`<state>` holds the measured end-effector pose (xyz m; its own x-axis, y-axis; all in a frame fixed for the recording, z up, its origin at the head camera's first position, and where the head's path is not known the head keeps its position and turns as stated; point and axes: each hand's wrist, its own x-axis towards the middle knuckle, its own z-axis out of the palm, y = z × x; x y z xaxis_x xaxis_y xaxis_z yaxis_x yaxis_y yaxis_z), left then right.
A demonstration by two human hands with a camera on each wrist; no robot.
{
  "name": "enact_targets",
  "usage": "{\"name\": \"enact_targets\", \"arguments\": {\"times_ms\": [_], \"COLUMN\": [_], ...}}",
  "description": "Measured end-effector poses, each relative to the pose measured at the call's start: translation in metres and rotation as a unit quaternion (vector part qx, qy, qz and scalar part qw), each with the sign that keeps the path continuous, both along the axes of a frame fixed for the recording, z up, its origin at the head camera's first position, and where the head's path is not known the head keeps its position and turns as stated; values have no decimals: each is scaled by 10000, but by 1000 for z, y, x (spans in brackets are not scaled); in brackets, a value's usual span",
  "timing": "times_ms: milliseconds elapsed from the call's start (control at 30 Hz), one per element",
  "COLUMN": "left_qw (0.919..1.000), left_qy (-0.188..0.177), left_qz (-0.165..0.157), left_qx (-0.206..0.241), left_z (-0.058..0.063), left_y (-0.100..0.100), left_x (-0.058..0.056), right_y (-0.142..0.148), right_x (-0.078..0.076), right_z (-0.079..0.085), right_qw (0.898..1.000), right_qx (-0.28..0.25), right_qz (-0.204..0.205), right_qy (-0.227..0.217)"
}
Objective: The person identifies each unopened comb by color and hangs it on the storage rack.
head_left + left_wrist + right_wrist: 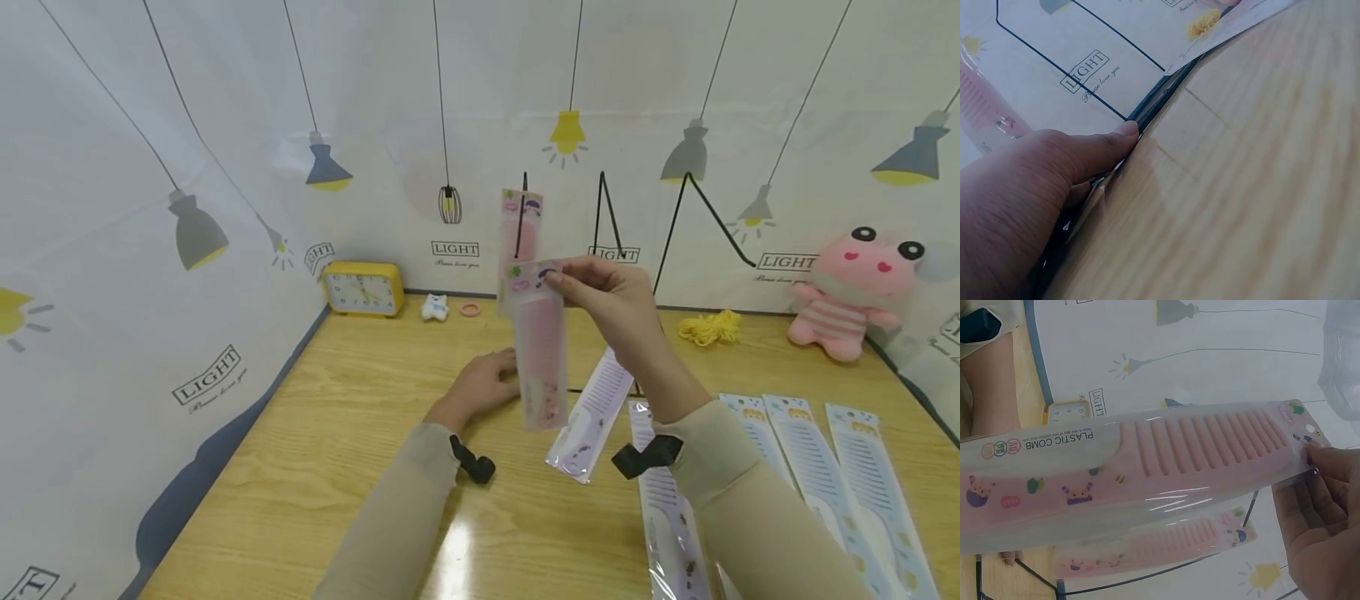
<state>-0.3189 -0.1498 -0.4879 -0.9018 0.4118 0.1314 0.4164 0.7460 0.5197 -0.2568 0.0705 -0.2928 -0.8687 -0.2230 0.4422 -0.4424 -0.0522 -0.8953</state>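
My right hand (626,308) pinches the top corner of a pink comb in a clear packet (542,350), held upright in front of a black wire rack (671,233). In the right wrist view, this packaged comb (1204,447) spans the picture, its teeth toward the fingers. A second packaged pink comb (532,229) hangs on the rack behind it. Low at the tabletop, my left hand (483,383) grips the rack's black base bar (1163,94) between thumb and fingers. One purple packaged comb (588,425) stands slanted under my right hand; its upper end is hidden.
Another purple packaged comb (663,517) lies under my right forearm, with several blue packaged combs (840,475) to its right. Along the back stand a yellow clock (363,289), a white star figure (434,307), a pink ring (469,310), yellow yarn (708,328) and a pink plush toy (840,321).
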Motion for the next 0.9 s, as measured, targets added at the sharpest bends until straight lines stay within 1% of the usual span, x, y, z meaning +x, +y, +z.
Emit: {"name": "enact_targets", "arguments": {"times_ms": [167,300,400,600,900], "left_qw": [9999,9998,9998,9996,9999], "left_qy": [-34,8,55,78,26], "left_qz": [65,-17,-91,-180,-47], "left_qx": [85,172,169,200,113], "left_z": [3,4,3,2,6], "left_y": [0,-1,-1,-1,1], "left_x": [3,4,3,2,5], "right_y": [-10,-14,-16,-16,-17], "right_x": [-8,-12,-15,-22,-27], "right_z": [3,4,5,4,2], "right_qw": [9996,9981,9971,9966,9959], "right_qx": [248,549,674,715,789], "right_qz": [-137,-277,-324,-385,-447], "right_qy": [5,43,105,157,57]}}
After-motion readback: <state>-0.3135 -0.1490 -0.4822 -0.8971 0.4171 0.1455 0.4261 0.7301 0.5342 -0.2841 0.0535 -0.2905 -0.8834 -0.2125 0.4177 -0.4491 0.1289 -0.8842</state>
